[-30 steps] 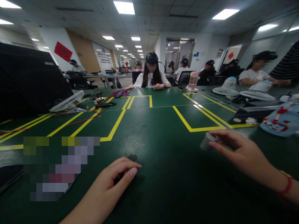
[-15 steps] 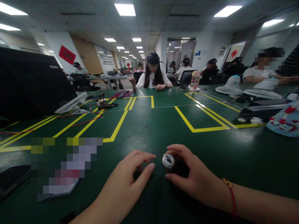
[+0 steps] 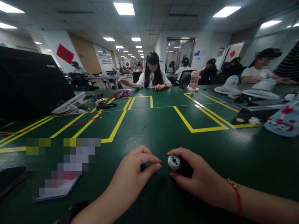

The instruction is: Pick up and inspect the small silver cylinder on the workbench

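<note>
A small metal cylinder (image 3: 174, 161), like a little motor, stands upright on the green table, its round silver top marked with dark holes. My right hand (image 3: 198, 174) curls around it from the right, forefinger at the far side and thumb at the near side. My left hand (image 3: 134, 171) is just left of the cylinder and apart from it. Its thumb and forefinger tips come together in a pinch. Whatever may be between those tips is too small or hidden to make out.
Yellow tape lines (image 3: 119, 124) mark the green table. A phone (image 3: 12, 179) and a partly blurred flat object (image 3: 60, 189) lie at left. Wires and small parts (image 3: 100, 102) are farther back, near a black monitor (image 3: 28, 84). A co-worker (image 3: 153, 74) sits opposite; fans (image 3: 227, 88) stand at right.
My left thumb and forefinger have closed from apart into a pinch. My right fingers have drawn in on the cylinder. The co-worker opposite has stretched an arm out sideways.
</note>
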Action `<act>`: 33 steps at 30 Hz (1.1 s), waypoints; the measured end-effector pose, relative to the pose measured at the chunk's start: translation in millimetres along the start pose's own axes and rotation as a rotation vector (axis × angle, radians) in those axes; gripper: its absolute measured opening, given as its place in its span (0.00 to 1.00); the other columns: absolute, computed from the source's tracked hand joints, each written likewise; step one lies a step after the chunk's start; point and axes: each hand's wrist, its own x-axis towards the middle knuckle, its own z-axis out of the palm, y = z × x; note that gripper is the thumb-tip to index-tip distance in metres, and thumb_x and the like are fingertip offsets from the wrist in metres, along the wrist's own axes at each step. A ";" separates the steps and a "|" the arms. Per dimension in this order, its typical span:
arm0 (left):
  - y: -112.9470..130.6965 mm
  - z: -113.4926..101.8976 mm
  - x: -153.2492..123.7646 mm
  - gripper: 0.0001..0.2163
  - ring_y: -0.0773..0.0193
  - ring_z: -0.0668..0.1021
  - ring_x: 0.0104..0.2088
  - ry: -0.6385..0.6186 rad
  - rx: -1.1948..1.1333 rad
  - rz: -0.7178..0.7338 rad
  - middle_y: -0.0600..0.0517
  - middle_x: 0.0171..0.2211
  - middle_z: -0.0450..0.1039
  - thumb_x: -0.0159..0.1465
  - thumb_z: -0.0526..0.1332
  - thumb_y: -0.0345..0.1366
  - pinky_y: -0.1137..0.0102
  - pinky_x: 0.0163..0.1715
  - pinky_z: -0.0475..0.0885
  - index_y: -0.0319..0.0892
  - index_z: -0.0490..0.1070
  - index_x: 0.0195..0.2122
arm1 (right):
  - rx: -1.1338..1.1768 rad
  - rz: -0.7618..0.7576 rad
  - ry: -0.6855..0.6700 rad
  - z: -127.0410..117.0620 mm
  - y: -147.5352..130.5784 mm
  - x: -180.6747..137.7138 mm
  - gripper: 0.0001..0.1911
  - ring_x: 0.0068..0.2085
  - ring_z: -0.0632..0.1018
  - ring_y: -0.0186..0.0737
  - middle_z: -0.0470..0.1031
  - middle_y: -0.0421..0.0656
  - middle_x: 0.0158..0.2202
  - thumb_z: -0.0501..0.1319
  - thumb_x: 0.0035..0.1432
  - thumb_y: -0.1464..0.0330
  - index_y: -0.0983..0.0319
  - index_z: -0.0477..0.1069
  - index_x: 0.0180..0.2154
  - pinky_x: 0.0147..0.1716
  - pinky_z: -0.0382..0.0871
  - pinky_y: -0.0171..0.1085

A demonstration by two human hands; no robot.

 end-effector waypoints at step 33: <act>-41.3 -19.5 -41.5 0.16 0.59 0.76 0.36 0.043 -0.157 -0.256 0.55 0.34 0.75 0.68 0.51 0.45 0.69 0.38 0.69 0.48 0.76 0.34 | -0.682 -0.064 0.164 -42.9 26.7 -13.7 0.24 0.61 0.59 0.51 0.55 0.39 0.63 0.58 0.57 0.52 0.46 0.65 0.55 0.56 0.57 0.54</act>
